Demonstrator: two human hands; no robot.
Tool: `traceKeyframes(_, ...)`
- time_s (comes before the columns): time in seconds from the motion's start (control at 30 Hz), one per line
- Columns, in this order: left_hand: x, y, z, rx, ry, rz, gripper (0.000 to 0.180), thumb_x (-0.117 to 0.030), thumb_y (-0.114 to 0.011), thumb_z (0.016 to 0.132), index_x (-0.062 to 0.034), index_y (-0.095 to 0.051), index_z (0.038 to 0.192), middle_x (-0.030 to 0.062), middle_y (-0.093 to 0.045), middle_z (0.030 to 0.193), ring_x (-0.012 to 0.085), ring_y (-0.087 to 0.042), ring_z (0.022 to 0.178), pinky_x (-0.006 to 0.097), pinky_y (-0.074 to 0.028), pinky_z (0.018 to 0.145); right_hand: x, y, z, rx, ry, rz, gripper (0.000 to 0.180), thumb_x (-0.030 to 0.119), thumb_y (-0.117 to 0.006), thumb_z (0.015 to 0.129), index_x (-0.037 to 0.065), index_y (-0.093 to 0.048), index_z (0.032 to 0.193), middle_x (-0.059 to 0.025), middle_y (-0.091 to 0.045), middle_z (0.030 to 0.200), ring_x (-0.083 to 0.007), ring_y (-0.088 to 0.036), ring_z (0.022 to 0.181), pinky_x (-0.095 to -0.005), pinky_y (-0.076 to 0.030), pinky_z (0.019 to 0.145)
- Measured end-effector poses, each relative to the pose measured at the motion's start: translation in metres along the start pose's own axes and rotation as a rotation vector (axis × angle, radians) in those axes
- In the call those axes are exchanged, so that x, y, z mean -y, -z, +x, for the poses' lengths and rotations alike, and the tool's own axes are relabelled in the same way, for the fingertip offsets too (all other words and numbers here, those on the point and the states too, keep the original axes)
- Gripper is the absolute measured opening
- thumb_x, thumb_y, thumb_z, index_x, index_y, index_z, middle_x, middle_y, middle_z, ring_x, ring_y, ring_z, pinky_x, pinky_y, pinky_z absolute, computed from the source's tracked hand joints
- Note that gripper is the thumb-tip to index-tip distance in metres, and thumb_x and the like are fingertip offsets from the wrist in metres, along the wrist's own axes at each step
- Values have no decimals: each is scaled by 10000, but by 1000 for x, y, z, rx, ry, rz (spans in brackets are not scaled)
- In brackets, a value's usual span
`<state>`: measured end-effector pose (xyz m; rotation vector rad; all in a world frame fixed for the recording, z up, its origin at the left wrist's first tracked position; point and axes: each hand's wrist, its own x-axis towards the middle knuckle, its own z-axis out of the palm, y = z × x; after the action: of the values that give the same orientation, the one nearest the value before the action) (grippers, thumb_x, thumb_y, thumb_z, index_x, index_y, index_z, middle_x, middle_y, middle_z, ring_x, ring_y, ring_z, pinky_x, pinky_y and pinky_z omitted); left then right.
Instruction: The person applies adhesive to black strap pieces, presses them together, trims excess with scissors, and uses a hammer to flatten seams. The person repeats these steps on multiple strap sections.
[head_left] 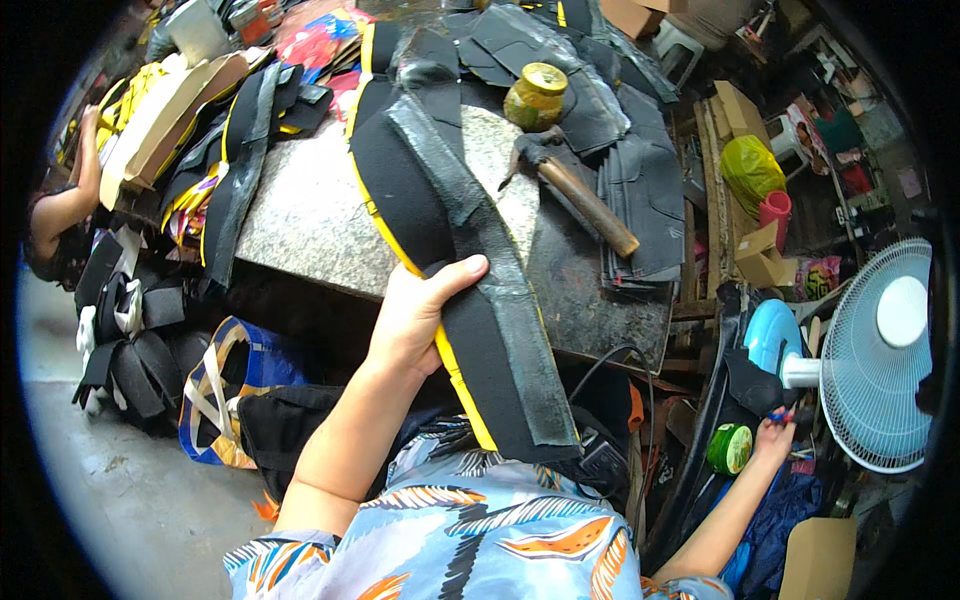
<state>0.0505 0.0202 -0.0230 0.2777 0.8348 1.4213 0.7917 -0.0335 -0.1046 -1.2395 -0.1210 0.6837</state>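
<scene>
My left hand (410, 315) grips a long curved black fabric panel (478, 365) by its yellow-edged side, thumb on top. A shiny grey-black strip (520, 365) runs along the panel's other side. The panel slants from over the worktable down to my lap, its far end lying among other black pieces. My right hand (772, 440) reaches far out to the right, beside the fan. Its fingers are closed around something small with a bit of blue, too small to name. A green round tin (730, 448) stands just left of that hand.
On the stone-topped table (300, 205) lie a hammer (585, 205), a smeared yellowish jar (537, 97) and stacked black panels (645, 205). A blue-and-white fan (875, 355) stands at right. Another person's arm (80, 195) shows at far left, near yellow-edged pieces. A blue bag (265, 345) sits below.
</scene>
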Motion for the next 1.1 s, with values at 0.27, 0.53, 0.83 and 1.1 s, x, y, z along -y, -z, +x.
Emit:
traceKeyframes(0.27, 0, 3, 1, 55, 3, -27, 385, -30, -761, 854, 46, -602, 1196, 140, -721, 983, 222, -733, 831, 373, -631, 757, -53, -94, -291, 618, -369, 261, 569, 127, -702, 933, 10, -480, 1445, -134, -687, 1187, -199, -672, 947, -333, -539, 851)
traceKeyframes(0.53, -4, 6, -21, 63, -144, -31, 449, 38, -795, 802, 53, -613, 1212, 156, -718, 1058, 238, -730, 892, 381, -619, 816, -55, -236, -382, 1197, -300, -309, 827, 96, -832, 701, 24, -456, 1435, -94, -609, 869, -191, -622, 762, -287, -527, 668)
traceKeyframes(0.83, -9, 12, -49, -155, -342, -59, 314, 14, -735, 851, 43, -632, 1146, 146, -722, 995, 254, -731, 848, 384, -631, 788, -95, -321, -406, 1535, -464, -788, 645, -9, -859, 719, 68, -476, 1233, 16, -627, 961, -40, -564, 817, -227, -474, 730)
traceKeyframes(1.1, -8, 15, -59, -149, -354, -121, 377, 27, -774, 841, 25, -627, 1188, 110, -701, 1103, 222, -691, 993, 367, -582, 905, -97, -331, -416, 1735, 757, -1180, 570, 309, -847, 702, 41, -547, 1106, -101, -602, 721, -214, -598, 616, -323, -464, 603)
